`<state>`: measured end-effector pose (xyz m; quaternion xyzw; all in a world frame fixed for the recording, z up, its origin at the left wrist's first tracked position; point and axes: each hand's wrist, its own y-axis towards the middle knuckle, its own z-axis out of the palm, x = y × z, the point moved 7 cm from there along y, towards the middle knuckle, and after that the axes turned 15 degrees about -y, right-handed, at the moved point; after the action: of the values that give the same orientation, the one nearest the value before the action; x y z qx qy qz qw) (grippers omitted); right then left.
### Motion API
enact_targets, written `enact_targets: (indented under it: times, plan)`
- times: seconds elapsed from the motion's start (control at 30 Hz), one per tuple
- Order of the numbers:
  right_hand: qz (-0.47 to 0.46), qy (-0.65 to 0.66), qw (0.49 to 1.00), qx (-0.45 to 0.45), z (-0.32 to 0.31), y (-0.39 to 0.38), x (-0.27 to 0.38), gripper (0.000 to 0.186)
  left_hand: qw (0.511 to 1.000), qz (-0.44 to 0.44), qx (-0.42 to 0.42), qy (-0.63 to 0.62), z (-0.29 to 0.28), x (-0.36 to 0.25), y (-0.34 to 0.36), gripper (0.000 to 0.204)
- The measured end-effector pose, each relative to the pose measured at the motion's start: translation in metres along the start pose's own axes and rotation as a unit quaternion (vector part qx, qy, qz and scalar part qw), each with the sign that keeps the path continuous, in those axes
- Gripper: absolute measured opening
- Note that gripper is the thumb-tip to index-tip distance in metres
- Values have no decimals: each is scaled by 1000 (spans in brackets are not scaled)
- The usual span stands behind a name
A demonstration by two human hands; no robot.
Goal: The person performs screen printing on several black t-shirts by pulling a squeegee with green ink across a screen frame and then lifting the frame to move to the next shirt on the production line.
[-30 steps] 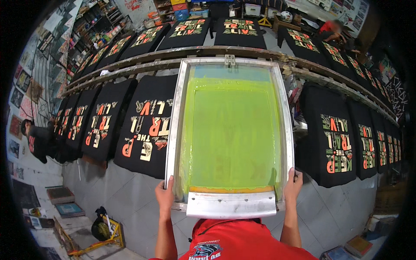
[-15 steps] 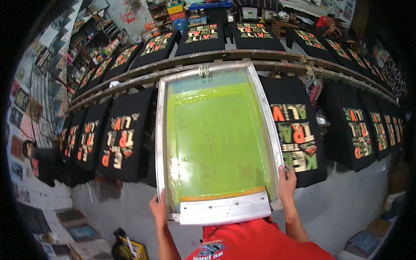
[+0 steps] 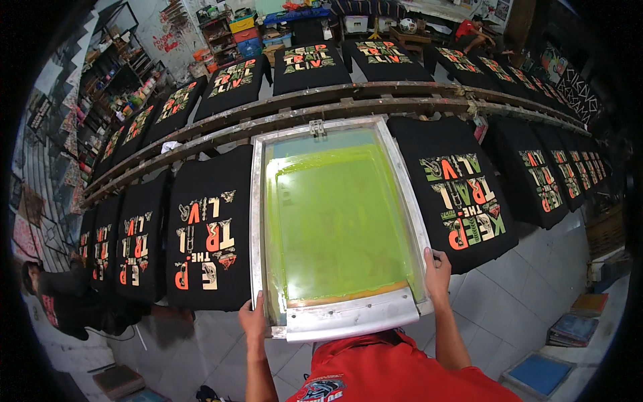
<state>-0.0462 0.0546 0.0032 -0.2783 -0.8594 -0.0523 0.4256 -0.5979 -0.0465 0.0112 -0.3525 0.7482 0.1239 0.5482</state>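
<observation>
A screen-printing frame (image 3: pixel 257 234) with pale metal rails lies between my hands, its far end near the wooden rail. Its green mesh (image 3: pixel 341 228) is bordered by smears of bright yellow-green. Across the near end inside it rests a wide metal squeegee (image 3: pixel 353 317) with an orange-brown blade edge. My left hand (image 3: pixel 253 321) grips the near left side, thumb on top. On the near right side my right hand (image 3: pixel 438 273) is closed round the rail. Whatever lies beneath the frame is mostly hidden. Black T-shirts (image 3: pixel 209 157) (image 3: pixel 439 144) with multicoloured prints flank it.
Long wooden rails (image 3: pixel 362 100) run across behind the frame, with more printed black shirts (image 3: pixel 309 80) beyond. A person in dark clothes (image 3: pixel 74 298) is at the left; another in red (image 3: pixel 467 30) sits at the far right. Flat panels (image 3: pixel 539 374) lie on the floor at lower right.
My view has shifted, and the frame has moved left relative to the right-hand shirt, whose print shows more fully. Both hands keep their hold; the squeegee stays at the frame's near end.
</observation>
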Motion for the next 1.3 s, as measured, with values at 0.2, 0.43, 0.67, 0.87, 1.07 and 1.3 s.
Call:
enact_targets:
  times: [0.2,0.43,0.67,0.87,1.07,1.3]
  plan:
    - [7,-13,1000,-1,6,9,-6,49,1000,-21,20,2,8,-8,9,45]
    - [14,-19,1000,10,12,10,-1,50,999,-37,29,-25,13,3,14,44]
    - [-22,-8,997,-67,24,13,-22,47,999,-33,33,21,30,23,19,42]
    - [-91,11,993,-69,16,11,-17,61,994,54,28,-90,41,24,19,39]
    - [-370,-254,885,124,12,-55,51,67,995,92,-22,-40,39,21,14,47]
    - [-553,-408,703,186,22,-142,68,19,985,174,-2,-11,46,-15,3,46]
